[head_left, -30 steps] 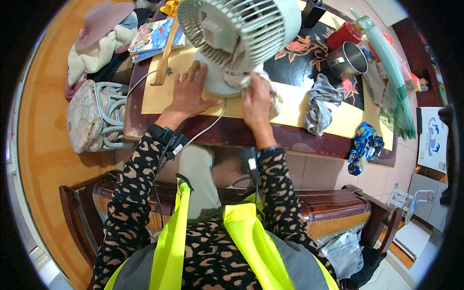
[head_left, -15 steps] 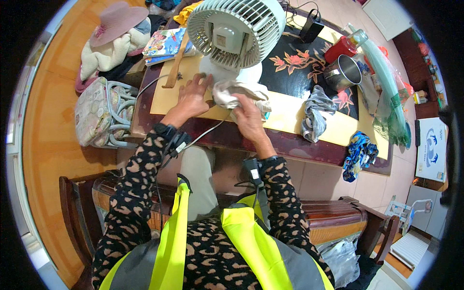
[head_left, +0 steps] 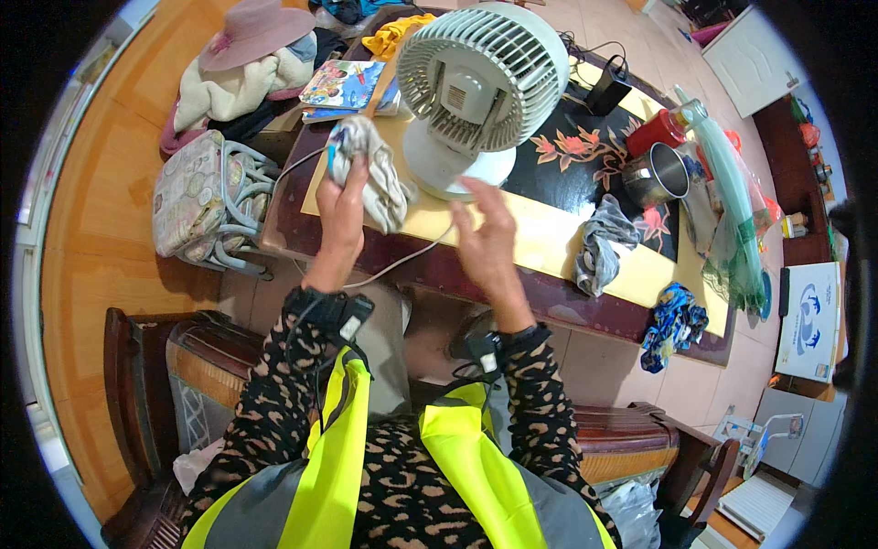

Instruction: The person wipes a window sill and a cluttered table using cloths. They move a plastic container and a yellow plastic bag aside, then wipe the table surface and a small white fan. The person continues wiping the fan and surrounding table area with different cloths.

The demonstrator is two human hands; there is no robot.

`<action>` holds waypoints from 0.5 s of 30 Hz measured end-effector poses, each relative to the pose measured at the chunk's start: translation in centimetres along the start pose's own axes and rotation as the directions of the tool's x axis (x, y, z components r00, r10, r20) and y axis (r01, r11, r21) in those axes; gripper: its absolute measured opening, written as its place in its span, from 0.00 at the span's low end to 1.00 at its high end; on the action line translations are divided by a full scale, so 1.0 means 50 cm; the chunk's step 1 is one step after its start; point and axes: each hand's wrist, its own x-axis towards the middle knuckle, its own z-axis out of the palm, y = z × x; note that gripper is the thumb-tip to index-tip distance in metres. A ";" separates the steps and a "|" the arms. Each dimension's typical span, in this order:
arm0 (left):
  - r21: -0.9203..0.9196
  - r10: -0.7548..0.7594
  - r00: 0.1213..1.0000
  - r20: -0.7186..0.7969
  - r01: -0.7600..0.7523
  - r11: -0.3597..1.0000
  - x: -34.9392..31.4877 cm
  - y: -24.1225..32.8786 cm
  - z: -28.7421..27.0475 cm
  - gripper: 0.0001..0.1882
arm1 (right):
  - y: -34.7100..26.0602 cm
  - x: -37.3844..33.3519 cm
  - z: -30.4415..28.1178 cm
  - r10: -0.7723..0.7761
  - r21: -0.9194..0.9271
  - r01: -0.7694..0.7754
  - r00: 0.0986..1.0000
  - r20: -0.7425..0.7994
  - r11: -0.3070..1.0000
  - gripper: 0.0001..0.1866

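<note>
My left hand (head_left: 338, 224) grips a crumpled whitish-grey cloth (head_left: 377, 174) above the table's front left part, its thumb pressed against the fabric. A bit of blue shows at the cloth's upper left edge. My right hand (head_left: 487, 240) holds nothing; its fingers are apart, slightly blurred, just in front of the white round base (head_left: 434, 167) of a fan. The white electric fan (head_left: 476, 87) stands on the table with the back of its slatted housing toward me. Its pale cord (head_left: 402, 259) runs below my hands, over the table's front edge.
On the table (head_left: 558, 297) lie a grey rag (head_left: 604, 245), a blue patterned cloth (head_left: 675, 325) and books (head_left: 340, 87). A metal cup (head_left: 656, 176), a red bottle (head_left: 657, 133) and a black box (head_left: 607, 89) stand to the right. A cushioned stool (head_left: 197, 192) is at left.
The cloth has gone from my right hand to my left and moved leftward, off the front of the fan base. My right hand has let go and opened. The view has shifted slightly.
</note>
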 end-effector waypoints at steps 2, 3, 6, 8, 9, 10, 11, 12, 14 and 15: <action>0.190 -0.068 0.996 0.054 0.057 0.980 0.056 -0.027 0.006 0.12 | 0.063 0.030 -0.030 0.122 -0.307 -0.107 0.992 0.029 0.946 0.32; 0.503 0.076 0.988 0.137 -0.136 0.854 0.073 -0.052 0.020 0.15 | 0.097 0.050 -0.034 0.020 -0.384 -0.006 0.999 0.033 0.923 0.37; 0.873 -0.038 0.950 0.310 -0.269 0.406 0.065 -0.135 0.059 0.27 | 0.195 0.121 -0.034 -0.048 -0.592 0.129 0.987 0.151 0.796 0.51; 0.910 0.018 0.942 0.335 -0.329 0.253 0.059 -0.161 0.058 0.30 | 0.241 0.167 -0.031 -0.027 -0.621 0.218 0.953 0.301 0.753 0.53; 0.926 0.008 0.940 0.342 -0.339 0.167 0.060 -0.170 0.060 0.31 | 0.255 0.174 -0.018 0.017 -0.620 0.204 0.943 0.331 0.758 0.51; 0.925 0.018 0.939 0.345 -0.343 0.163 0.065 -0.173 0.058 0.31 | 0.266 0.183 -0.008 0.060 -0.619 0.191 0.930 0.362 0.761 0.50; 0.925 0.025 0.938 0.345 -0.344 0.160 0.070 -0.174 0.058 0.31 | 0.274 0.191 -0.005 0.035 -0.560 0.203 0.922 0.385 0.803 0.50; 0.925 0.027 0.938 0.345 -0.345 0.158 0.077 -0.171 0.055 0.31 | 0.280 0.195 0.000 0.012 -0.498 0.211 0.914 0.406 0.841 0.49; 0.946 -0.037 0.960 0.276 -0.265 0.186 0.111 -0.170 0.062 0.32 | 0.287 0.195 0.010 -0.048 -0.457 0.240 0.919 0.392 0.857 0.49; 0.926 -0.030 0.957 0.289 -0.272 0.262 0.129 -0.169 0.060 0.32 | 0.289 0.192 0.016 -0.081 -0.480 0.255 0.932 0.354 0.839 0.48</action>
